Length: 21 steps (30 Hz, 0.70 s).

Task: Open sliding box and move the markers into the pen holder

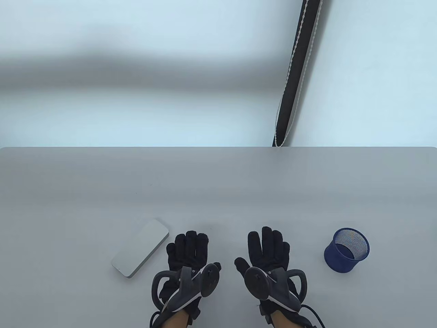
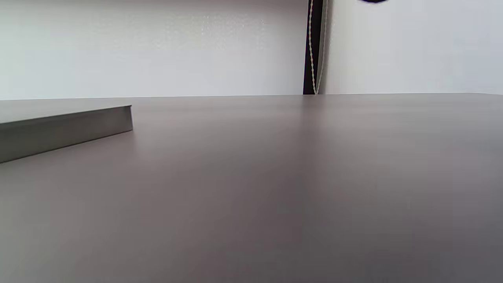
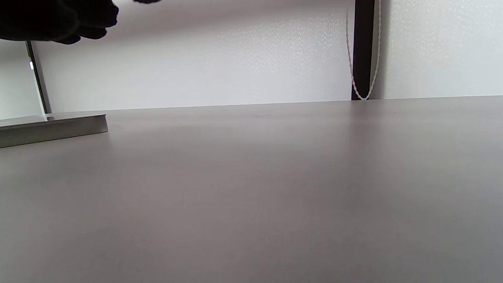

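Tabletop (image 1: pixel 239 191): box (image 1: pixel 140 252) (closed) left of hands (image 1: pixel 189 254)

Just left of my left grip (image 1: pixel 187 254) the flat sliding box (image 1: pixel 140 252) lies shut on the desk (image 1: pixel 218 184). Near my right grip (image 1: pixel 268 253) the blue mesh pen holder (image 1: pixel 347 250) stands upright. Between the two grips, and beyond my fingertips to the far edge, lies bare desk.
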Available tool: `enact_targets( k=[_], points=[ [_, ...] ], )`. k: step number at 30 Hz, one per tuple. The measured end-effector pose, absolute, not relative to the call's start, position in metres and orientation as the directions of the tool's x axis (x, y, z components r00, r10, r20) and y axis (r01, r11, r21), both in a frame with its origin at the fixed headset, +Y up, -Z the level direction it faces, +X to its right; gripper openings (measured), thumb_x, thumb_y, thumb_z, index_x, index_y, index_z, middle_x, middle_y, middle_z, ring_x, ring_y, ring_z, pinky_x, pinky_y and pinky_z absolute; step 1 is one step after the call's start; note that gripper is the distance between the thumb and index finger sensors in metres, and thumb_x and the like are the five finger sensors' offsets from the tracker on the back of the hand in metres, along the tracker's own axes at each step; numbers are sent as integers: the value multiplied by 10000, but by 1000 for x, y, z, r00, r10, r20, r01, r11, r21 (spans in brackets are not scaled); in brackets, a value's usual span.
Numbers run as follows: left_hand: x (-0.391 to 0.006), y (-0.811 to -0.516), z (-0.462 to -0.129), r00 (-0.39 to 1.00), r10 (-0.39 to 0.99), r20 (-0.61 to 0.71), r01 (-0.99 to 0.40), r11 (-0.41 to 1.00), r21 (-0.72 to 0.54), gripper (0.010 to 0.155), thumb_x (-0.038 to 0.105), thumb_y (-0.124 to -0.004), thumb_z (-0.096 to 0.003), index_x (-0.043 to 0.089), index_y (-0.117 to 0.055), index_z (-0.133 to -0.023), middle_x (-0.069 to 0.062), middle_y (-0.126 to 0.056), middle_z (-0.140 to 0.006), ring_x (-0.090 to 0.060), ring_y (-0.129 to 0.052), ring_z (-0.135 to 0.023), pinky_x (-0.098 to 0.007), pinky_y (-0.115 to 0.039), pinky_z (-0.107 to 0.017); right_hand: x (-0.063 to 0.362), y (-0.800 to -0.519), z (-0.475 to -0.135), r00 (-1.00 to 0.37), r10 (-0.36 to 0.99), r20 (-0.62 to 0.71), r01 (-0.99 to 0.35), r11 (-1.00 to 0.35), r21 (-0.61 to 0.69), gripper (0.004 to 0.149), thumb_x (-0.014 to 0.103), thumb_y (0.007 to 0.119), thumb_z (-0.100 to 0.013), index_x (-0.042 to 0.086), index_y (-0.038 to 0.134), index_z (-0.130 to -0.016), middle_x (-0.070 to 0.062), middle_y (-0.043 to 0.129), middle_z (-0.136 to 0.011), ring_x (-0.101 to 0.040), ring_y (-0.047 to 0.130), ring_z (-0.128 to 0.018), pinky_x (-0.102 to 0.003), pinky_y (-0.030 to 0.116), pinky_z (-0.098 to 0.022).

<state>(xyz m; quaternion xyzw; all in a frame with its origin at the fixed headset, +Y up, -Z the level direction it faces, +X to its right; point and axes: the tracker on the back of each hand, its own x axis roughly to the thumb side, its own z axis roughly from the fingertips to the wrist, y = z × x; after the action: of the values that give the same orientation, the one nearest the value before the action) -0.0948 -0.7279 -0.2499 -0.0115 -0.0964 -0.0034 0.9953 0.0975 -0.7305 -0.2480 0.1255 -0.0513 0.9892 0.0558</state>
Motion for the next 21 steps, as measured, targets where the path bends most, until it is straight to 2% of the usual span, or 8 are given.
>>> enact_targets(
  k=[13, 21],
  points=[
    [-98, -729, -255, 984, -31, 178, 38, 999, -34, 842, 637, -480, -550, 147, -249, -1193, -219, -306, -1243, -506, -381, -1099, -641, -397, -782, 104, -732, -255, -964, 92, 248, -116, -990, -86, 759, 481, 527, -660, -8, 242, -1165, -381, 115, -1120, -624, 142, -1006, -743, 237, -695],
    [-110, -706, -253, 988, -27, 152, 21, 999, 42, 935, 714, -494, -511, 145, -233, -1207, -222, -297, -1259, -513, -367, -1116, -672, -387, -781, 106, -723, -251, -967, 93, 237, -121, -987, -108, 764, 483, 528, -659, -10, 238, -1167, -386, 115, -1119, -629, 141, -1004, -746, 234, -693]
  ],
)
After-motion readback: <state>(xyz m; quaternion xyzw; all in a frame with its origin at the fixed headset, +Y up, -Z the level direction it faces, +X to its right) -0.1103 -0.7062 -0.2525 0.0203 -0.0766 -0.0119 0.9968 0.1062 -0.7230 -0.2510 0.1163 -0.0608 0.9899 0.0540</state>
